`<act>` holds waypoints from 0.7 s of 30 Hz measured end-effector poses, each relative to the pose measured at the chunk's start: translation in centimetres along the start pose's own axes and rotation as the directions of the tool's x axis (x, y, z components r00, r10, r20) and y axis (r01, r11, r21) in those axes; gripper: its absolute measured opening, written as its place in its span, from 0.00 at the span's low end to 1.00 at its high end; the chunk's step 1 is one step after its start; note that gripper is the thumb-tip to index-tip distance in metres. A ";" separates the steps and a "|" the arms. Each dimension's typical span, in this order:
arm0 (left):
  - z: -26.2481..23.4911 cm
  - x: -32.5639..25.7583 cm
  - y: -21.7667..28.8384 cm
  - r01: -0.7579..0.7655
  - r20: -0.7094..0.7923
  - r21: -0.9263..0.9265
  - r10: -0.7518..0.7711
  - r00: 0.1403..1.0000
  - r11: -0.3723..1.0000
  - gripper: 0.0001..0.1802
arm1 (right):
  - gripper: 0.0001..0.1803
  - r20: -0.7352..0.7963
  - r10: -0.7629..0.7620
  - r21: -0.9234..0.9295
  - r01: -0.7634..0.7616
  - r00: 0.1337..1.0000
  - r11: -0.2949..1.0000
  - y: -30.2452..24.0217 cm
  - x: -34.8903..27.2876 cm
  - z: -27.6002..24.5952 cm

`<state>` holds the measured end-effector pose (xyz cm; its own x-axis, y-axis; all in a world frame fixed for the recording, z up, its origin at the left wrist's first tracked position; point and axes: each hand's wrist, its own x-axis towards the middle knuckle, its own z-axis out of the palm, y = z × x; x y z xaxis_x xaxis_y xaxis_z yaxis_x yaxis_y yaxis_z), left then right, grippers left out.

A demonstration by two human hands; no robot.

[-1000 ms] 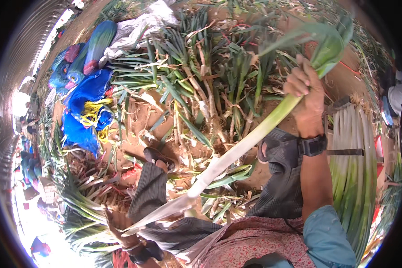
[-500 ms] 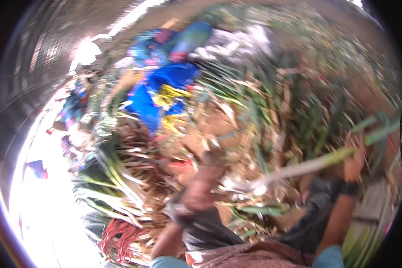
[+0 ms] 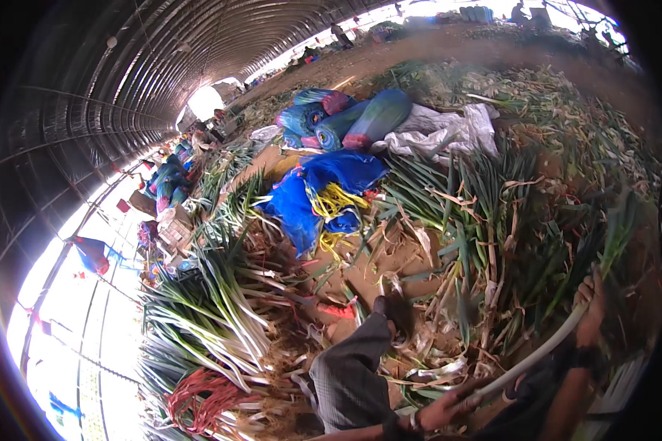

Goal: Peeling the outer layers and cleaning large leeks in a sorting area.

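Note:
A long green onion (image 3: 541,358) slants across the lower right, its white end low and its green leaves (image 3: 619,229) up by the right edge. My right hand (image 3: 590,305) is closed round it where the white turns green. Lower down, my left hand (image 3: 449,408) has its fingers on the white shank near the root end, which the hand partly hides. My bent left leg in grey trousers (image 3: 349,378) is beside the left forearm.
Green onions with white shanks (image 3: 235,323) are piled on the left, with red ties (image 3: 202,400) on them. Leafy onions (image 3: 485,228) lie ahead right. A blue net bag with yellow cords (image 3: 301,198), filled bags (image 3: 379,117) and a white sack (image 3: 449,132) lie beyond.
My left hand has moved right and down from beside the left knee onto the onion's white end. The onion now slants more steeply, and my right hand is slightly lower. The view has tilted up.

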<state>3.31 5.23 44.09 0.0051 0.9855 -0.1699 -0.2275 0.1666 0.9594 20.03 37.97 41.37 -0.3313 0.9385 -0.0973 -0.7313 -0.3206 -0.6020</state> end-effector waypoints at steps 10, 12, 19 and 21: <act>1.9 -9.1 4.6 0.000 -0.121 -0.084 -0.010 0.993 0.996 0.32 | 0.09 -0.226 0.244 -0.207 -0.291 0.943 0.934 8.4 -0.4 1.9; 1.9 -10.3 3.1 -0.044 -0.155 -0.086 0.030 0.987 0.995 0.31 | 0.09 -0.245 0.266 -0.250 -0.326 0.932 0.912 9.5 -1.2 2.7; 2.5 -14.1 4.0 0.069 -0.357 -0.057 -0.085 0.930 0.996 0.23 | 0.10 -0.367 0.318 -0.354 -0.447 0.874 0.821 12.7 -1.3 2.8; 1.2 -18.3 5.9 0.180 -0.360 0.523 0.025 0.933 0.833 0.19 | 0.11 -0.314 -0.232 -0.568 0.013 0.920 0.823 9.6 4.6 -10.2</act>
<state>3.00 -11.80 53.15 -0.3513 0.9111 -0.2158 0.3209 0.3337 0.8864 17.57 40.47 27.11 0.0523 0.9786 -0.1990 -0.2670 -0.1783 -0.9470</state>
